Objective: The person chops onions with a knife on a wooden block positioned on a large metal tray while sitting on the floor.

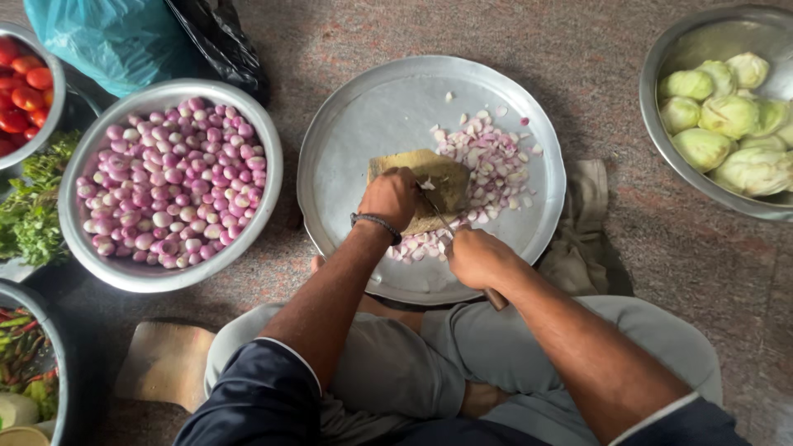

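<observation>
A wide round metal tray [363,124] lies on the floor in front of me. On it sits a small wooden cutting block [446,177] with a heap of chopped pink shallot pieces [487,165] beside it and more along its near edge. My left hand [390,196], with a dark band at the wrist, presses down on a small piece on the block. My right hand [475,256] grips a knife [438,216] by its wooden handle, blade angled up to the left hand's fingers.
A metal bowl of peeled whole shallots [173,182] stands left. A bowl of pale green cabbages [727,107] is at the right. Tomatoes [21,91], leafy greens [33,215], chillies [21,355] and a teal bag [116,37] line the left side. A cloth [586,223] lies under the tray.
</observation>
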